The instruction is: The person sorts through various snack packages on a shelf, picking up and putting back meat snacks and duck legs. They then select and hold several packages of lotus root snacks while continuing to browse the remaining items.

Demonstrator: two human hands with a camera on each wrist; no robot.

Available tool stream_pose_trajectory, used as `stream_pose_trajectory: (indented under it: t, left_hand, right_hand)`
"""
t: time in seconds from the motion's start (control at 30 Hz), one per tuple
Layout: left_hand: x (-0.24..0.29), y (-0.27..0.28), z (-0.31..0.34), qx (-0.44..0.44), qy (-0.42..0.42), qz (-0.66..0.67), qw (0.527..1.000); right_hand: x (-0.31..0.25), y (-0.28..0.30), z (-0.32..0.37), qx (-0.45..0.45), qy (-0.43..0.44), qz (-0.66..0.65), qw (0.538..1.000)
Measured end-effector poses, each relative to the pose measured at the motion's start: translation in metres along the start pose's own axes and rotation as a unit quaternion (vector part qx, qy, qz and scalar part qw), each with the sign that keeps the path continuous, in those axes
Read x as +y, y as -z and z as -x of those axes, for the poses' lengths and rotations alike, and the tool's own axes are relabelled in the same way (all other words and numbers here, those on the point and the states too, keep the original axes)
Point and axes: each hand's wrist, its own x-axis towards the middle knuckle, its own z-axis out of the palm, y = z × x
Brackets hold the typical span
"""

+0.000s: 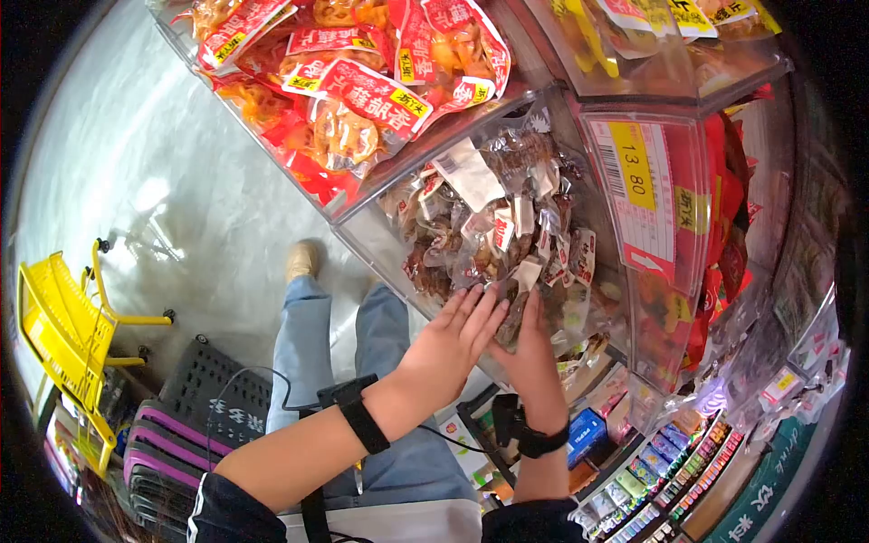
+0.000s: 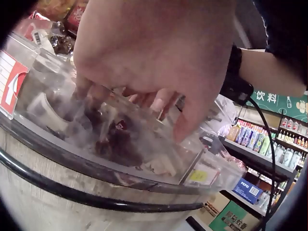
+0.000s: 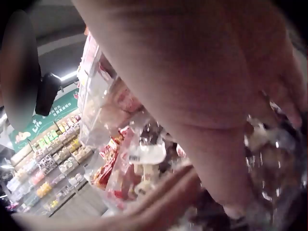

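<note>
A clear plastic bin [image 1: 425, 294] holds a heap of small dark snack packs [image 1: 534, 204] in clear wrappers with white and red labels. My left hand [image 1: 453, 330] reaches over the bin's near edge, its fairly straight fingers resting on the packs. Through the bin's wall in the left wrist view, dark packs [image 2: 120, 142] show under that hand. Close beside it, my right hand [image 1: 529, 353] reaches down among the wrappers, fingertips by a white label. In the right wrist view, shiny clear wrapping [image 3: 272, 168] lies between its thumb and fingers; I cannot tell whether they pinch it.
A neighbouring bin holds red snack bags [image 1: 371, 100]. A price card [image 1: 634, 181] stands at the right divider. On the floor at left are a yellow cart [image 1: 68, 330] and dark baskets [image 1: 195, 398]. Drink shelves [image 1: 665, 471] and a blue Pepsi box [image 1: 587, 436] stand beyond.
</note>
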Motion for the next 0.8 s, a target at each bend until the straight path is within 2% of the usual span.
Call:
stream_pose_trajectory:
  t: [0.07, 0.17, 0.27, 0.37, 0.4, 0.5, 0.6, 0.7, 0.8]
  left_hand:
    - [0.000, -0.001, -0.001, 0.004, -0.002, -0.017, 1.000]
    - [-0.001, -0.007, -0.001, 0.009, -0.007, -0.064, 0.998]
    - [0.000, -0.012, -0.001, 0.019, -0.007, -0.083, 0.996]
    - [-0.001, -0.010, -0.002, 0.011, -0.010, -0.092, 0.996]
    - [-0.001, -0.011, -0.001, 0.013, -0.010, -0.097, 0.995]
    - [-0.002, -0.014, -0.002, 0.027, -0.012, -0.114, 0.993]
    - [-0.002, -0.015, -0.001, 0.038, -0.015, -0.122, 0.992]
    - [-0.003, -0.014, -0.001, 0.043, -0.016, -0.126, 0.991]
    - [-0.003, -0.014, -0.001, 0.054, -0.016, -0.122, 0.991]
  right_hand:
    - [-0.005, -0.007, -0.003, 0.046, -0.041, -0.063, 0.996]
    - [-0.012, 0.002, 0.003, 0.065, -0.047, -0.086, 0.993]
    - [-0.011, 0.020, 0.015, 0.150, -0.012, -0.018, 0.988]
    - [-0.013, 0.034, 0.022, 0.194, -0.067, -0.024, 0.978]
    - [-0.014, 0.036, 0.023, 0.206, -0.079, -0.066, 0.973]
    - [-0.012, 0.040, 0.024, 0.183, -0.085, -0.032, 0.979]
    - [-0.008, 0.043, 0.005, 0.147, -0.074, 0.076, 0.983]
    - [-0.001, 0.043, -0.014, 0.195, 0.015, 0.185, 0.963]
    - [0.003, 0.042, -0.022, 0.215, 0.013, 0.227, 0.950]
